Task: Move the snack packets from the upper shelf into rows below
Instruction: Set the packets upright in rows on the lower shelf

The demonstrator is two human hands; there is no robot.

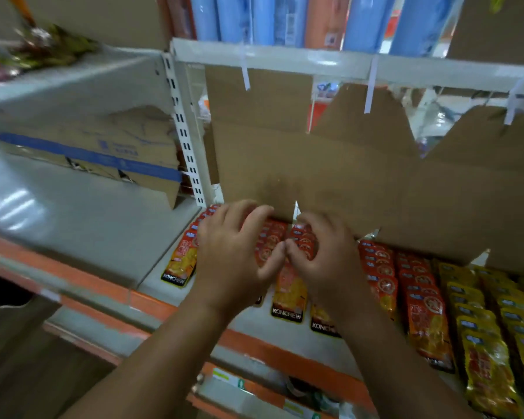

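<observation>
Both grips of a person are pictured on the lower shelf (273, 337) of a shop rack, where orange snack packets (288, 294) marked KONCHEW are laid in overlapping rows that run back to a cardboard sheet (345, 164). The left grip (233, 252) is arched over the leftmost rows with its fingers curled down at the back. Whether a packet is clasped beneath it cannot be told. The right grip (327, 258) is clenched around a small stack of the orange snack packets just beside it, thumb in front and fingers behind, and the two thumbs are touching. Further orange rows are seen to the right, and beyond them rows of yellow packets (481, 343), so the task is judged to be well advanced, with the stack in hand being seated or squared into the rows at the left end. How much is left cannot be settled from this view. The upper shelf (285, 60) directly above is seen to carry only blue and orange rolls (366, 19). A blurred heap of packets (43, 46) lies on a higher shelf at the far left and may be the remaining stock, though this is not confirmed. A cardboard box (103, 146) with a blue stripe is seen on the adjoining shelf to the left.
</observation>
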